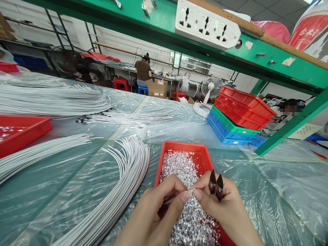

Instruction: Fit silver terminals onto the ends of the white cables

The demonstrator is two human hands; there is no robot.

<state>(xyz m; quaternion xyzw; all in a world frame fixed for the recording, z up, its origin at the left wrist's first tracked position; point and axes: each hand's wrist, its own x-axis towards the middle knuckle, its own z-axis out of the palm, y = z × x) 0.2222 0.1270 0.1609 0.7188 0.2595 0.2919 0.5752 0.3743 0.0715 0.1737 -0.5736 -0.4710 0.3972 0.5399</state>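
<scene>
My left hand is closed, thumb and forefinger pinching a thin white cable near its end. Opposite it, my right hand pinches the small pale tip with thumb and forefinger, so the fingertips of both hands almost meet. Tucked in the right hand's other fingers is a pair of snips, two dark pointed blades sticking up and apart; its handles are hidden. Both hands are over a red tray strewn with small shiny silver scraps. To the left lies a thick bundle of white cables.
More white cable bundles lie at left, near another red tray. A white roll stands behind. Stacked red, green and blue trays are at right, beside a green post. A green beam carries a power strip overhead.
</scene>
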